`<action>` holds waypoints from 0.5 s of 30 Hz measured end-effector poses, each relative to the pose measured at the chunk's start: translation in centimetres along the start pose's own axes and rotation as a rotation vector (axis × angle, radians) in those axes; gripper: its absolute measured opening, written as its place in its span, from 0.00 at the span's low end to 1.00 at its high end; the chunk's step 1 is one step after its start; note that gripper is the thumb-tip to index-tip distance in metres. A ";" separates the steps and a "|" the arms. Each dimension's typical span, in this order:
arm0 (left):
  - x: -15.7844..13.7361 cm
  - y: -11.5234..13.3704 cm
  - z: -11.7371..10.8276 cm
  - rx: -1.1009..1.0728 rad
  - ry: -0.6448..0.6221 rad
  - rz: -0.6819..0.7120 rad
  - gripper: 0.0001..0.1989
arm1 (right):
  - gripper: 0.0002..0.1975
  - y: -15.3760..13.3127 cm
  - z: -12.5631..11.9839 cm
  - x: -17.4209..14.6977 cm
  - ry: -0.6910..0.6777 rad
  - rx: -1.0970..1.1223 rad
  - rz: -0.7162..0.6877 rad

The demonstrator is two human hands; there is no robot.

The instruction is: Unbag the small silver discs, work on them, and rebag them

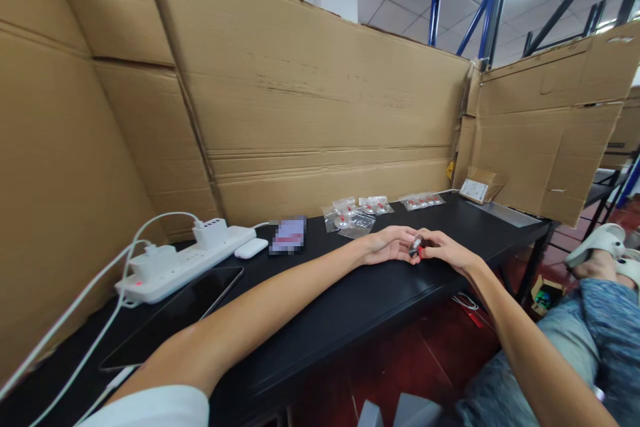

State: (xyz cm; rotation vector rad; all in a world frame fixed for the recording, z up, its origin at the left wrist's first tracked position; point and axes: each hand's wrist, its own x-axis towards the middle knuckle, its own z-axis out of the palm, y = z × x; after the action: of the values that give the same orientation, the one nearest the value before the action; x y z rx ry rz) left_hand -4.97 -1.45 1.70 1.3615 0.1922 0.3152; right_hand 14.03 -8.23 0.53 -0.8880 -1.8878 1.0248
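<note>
My left hand and my right hand meet over the black table, both pinching one small dark part with a red bit between their fingertips. The part is too small to make out in detail. Just beyond the hands lie several clear plastic bags of small red and white parts, with more bags further right.
A white power strip with chargers and white cables sits at the left, beside a dark tablet, a white case and a phone. Cardboard walls enclose the table. My knee is at the right.
</note>
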 end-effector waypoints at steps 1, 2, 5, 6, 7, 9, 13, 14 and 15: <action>0.0 0.0 0.0 -0.001 0.006 -0.001 0.17 | 0.05 0.0 0.0 0.0 -0.012 -0.009 -0.010; 0.0 -0.1 -0.1 -0.001 0.012 -0.003 0.16 | 0.05 -0.1 -0.1 0.0 -0.019 -0.020 -0.019; 0.1 -0.2 -0.2 -0.007 0.029 -0.002 0.16 | 0.05 -0.3 -0.1 -0.1 -0.018 -0.057 -0.030; 0.1 -0.2 -0.2 -0.011 0.033 0.001 0.16 | 0.05 -0.4 0.0 -0.1 -0.013 -0.065 -0.029; 0.1 -0.2 -0.2 -0.014 0.034 0.005 0.16 | 0.06 -0.5 0.0 -0.1 -0.012 -0.070 -0.028; 0.1 -0.2 -0.2 -0.019 0.032 0.012 0.17 | 0.07 -0.7 0.1 -0.1 -0.018 -0.070 -0.029; 0.1 -0.4 -0.3 -0.027 0.025 0.021 0.17 | 0.08 -1.0 0.1 -0.1 -0.034 -0.031 -0.047; 0.1 -0.4 -0.4 -0.030 0.026 0.024 0.17 | 0.08 -1.0 0.2 -0.1 -0.030 -0.022 -0.049; 0.1 -0.4 -0.4 -0.031 0.027 0.026 0.17 | 0.08 -1.1 0.2 -0.1 -0.025 -0.014 -0.048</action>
State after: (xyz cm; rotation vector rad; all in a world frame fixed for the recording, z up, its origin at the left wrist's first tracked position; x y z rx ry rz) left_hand -4.99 -1.13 1.19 1.3302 0.1919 0.3571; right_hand 13.72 -8.82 1.38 -0.8379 -1.9301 0.9991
